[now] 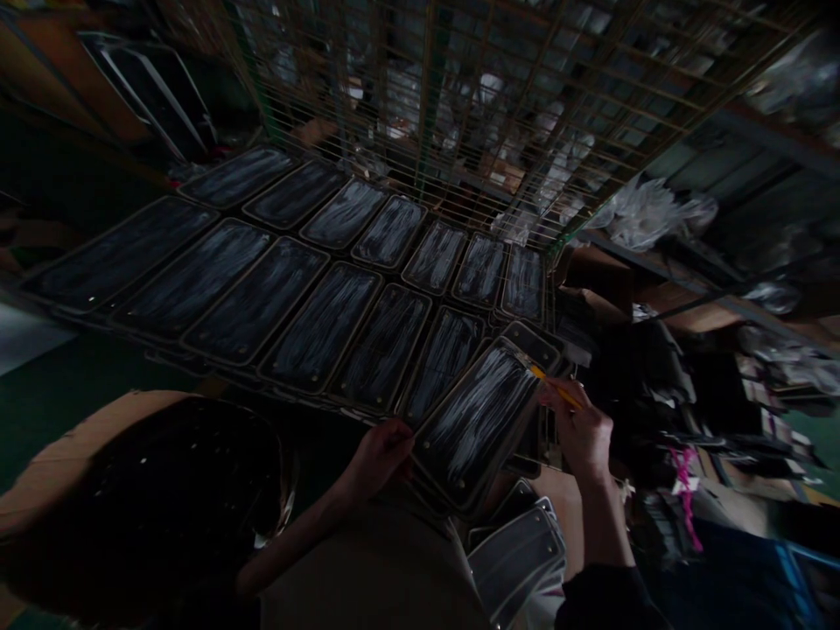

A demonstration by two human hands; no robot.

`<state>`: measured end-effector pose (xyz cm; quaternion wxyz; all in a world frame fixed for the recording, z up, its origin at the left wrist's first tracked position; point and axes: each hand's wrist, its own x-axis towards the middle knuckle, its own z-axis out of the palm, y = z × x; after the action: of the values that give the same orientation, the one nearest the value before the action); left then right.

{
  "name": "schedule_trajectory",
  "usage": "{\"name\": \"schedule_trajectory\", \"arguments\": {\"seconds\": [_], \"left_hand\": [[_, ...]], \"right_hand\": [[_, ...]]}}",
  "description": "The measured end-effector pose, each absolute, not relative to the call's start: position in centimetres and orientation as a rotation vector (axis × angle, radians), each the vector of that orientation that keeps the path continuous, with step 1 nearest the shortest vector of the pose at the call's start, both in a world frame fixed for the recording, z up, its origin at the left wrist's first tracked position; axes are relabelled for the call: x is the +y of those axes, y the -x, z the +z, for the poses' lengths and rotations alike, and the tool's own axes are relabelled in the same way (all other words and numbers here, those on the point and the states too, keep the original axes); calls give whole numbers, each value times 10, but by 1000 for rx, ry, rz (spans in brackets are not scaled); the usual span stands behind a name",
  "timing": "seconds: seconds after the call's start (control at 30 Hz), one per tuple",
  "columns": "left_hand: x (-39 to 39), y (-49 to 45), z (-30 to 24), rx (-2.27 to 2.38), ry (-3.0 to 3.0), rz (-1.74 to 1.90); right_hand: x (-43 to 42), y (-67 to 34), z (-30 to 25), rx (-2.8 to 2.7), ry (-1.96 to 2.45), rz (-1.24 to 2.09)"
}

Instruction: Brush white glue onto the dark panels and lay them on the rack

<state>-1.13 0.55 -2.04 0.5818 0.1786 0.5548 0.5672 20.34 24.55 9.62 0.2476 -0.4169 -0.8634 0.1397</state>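
My right hand is closed round a brush with a yellow handle. The brush tip rests on the upper part of a black rectangular panel with rounded corners and wet-looking white streaks. My left hand has its fingers curled at this panel's left edge, gripping it there. The panel lies at an angle at the near right corner, overlapping another black panel. Beyond it, similar streaked panels lie side by side in two rows.
A wire mesh cage wall rises behind the rows, with clear plastic bags behind it. Loose grey panels are stacked low by my right forearm. At lower left is a dark, speckled rounded shape. Shelving with plastic bags stands to the right.
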Motion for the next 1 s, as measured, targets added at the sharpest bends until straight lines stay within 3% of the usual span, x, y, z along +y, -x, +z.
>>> {"name": "schedule_trajectory", "arguments": {"seconds": [0.13, 0.33, 0.5, 0.63, 0.87, 1.0], "left_hand": [[4, 13, -17, 1266, -446, 1330], [6, 14, -12, 1282, -473, 1297], [7, 14, -13, 1265, -470, 1300], [4, 15, -10, 1245, -462, 1303], [3, 15, -3, 1250, -458, 1295], [3, 16, -3, 1229, -445, 1305]], "right_hand": [[215, -202, 102, -2416, 1127, 346], [172, -198, 125, -2393, 1138, 685], [212, -199, 113, -2131, 1240, 498], [219, -202, 97, -2222, 1264, 384], [113, -208, 110, -2521, 1141, 391], [60, -203, 127, -2510, 1082, 717]]}}
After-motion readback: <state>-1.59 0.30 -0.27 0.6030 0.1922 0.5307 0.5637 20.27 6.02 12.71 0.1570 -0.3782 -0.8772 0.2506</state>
